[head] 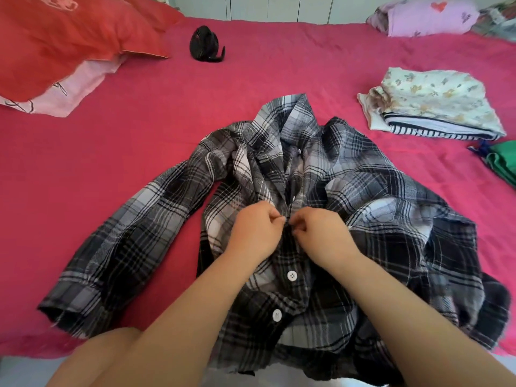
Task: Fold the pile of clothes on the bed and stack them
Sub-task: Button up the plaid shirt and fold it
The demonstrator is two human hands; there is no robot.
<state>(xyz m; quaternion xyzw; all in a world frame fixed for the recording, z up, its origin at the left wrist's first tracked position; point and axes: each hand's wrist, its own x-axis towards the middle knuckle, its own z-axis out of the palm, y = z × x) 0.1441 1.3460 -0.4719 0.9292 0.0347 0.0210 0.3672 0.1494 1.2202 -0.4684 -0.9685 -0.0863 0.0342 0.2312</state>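
A grey, black and white plaid shirt (pixel 363 196) lies face up on the pink bed (pixel 139 152), collar away from me, its left sleeve stretched out to the near left. My left hand (pixel 255 231) and my right hand (pixel 321 233) meet at the shirt's front placket, each pinching the fabric edge at a button. Two white buttons below them are fastened. A stack of folded clothes (pixel 430 104), floral on top and striped underneath, sits at the right.
A red pillow (pixel 69 37) over a pink one lies at the far left. A small black fan (pixel 205 44) stands at the back. A folded lilac bundle (pixel 424 16) is far right. Green fabric (pixel 502 163) pokes in at the right edge.
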